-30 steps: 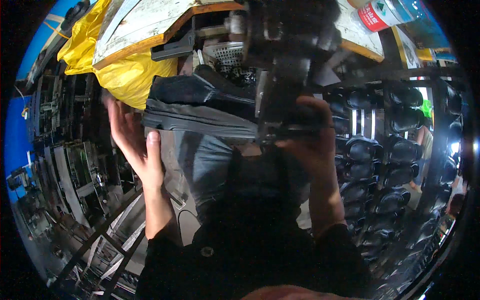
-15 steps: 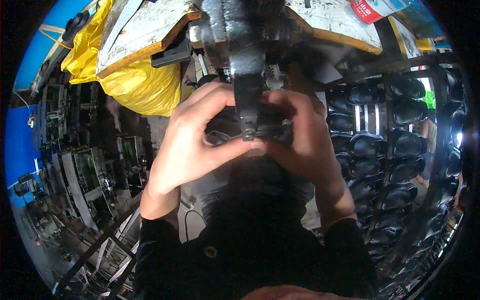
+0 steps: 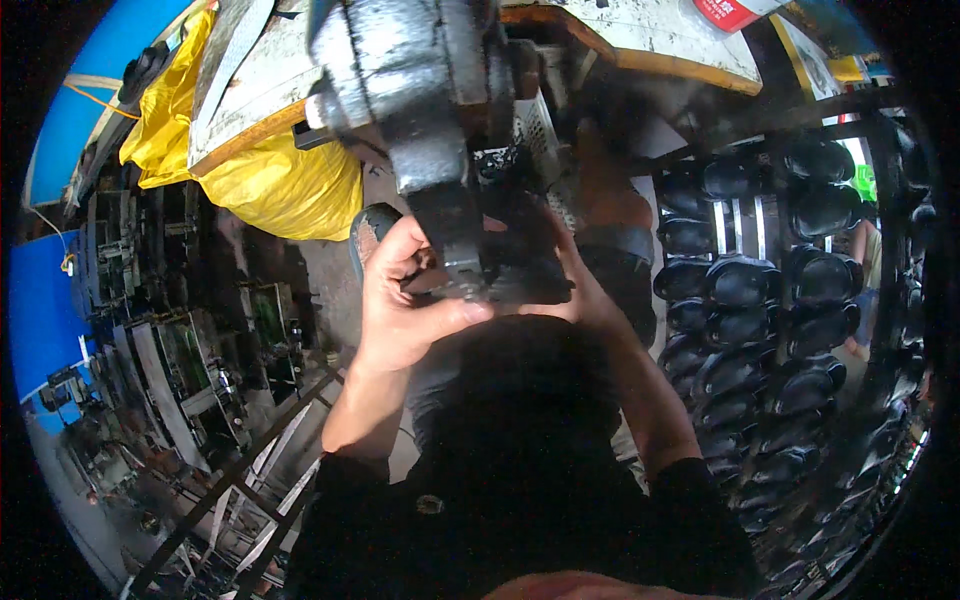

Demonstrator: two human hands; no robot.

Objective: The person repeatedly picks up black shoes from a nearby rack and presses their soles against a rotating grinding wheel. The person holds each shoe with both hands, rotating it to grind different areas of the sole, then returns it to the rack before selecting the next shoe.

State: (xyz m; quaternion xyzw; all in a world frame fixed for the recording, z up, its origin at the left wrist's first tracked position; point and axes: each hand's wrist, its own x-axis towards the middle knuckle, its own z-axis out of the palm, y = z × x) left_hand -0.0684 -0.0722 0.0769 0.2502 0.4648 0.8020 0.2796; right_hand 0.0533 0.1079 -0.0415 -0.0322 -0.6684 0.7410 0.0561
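Note:
The worn, dark metal head of a machine (image 3: 410, 110) comes down from the top centre, and its narrow lower end reaches between my hands. Behind and beside that end is a black piece (image 3: 530, 262), perhaps a shoe part; its exact kind is hard to make out. My left hand (image 3: 395, 310) grips it from the left, thumb along the near edge and fingers curled behind. On the other side my right hand (image 3: 580, 285) is closed on the same piece, its thumb along the near edge. The machine and the dark piece hide part of the fingers.
Racks of black shoes (image 3: 740, 285) stand at the right, with a person (image 3: 862, 285) partly visible beyond. White worktops (image 3: 660, 40) with wooden edges lie ahead, near a white perforated basket (image 3: 540, 140). A yellow bag (image 3: 285, 190) and metal racks (image 3: 165, 380) are at the left.
The machine head appears further left and larger in view. Both hands have come closer together around the black piece, which now shows more to the right of the machine's end.

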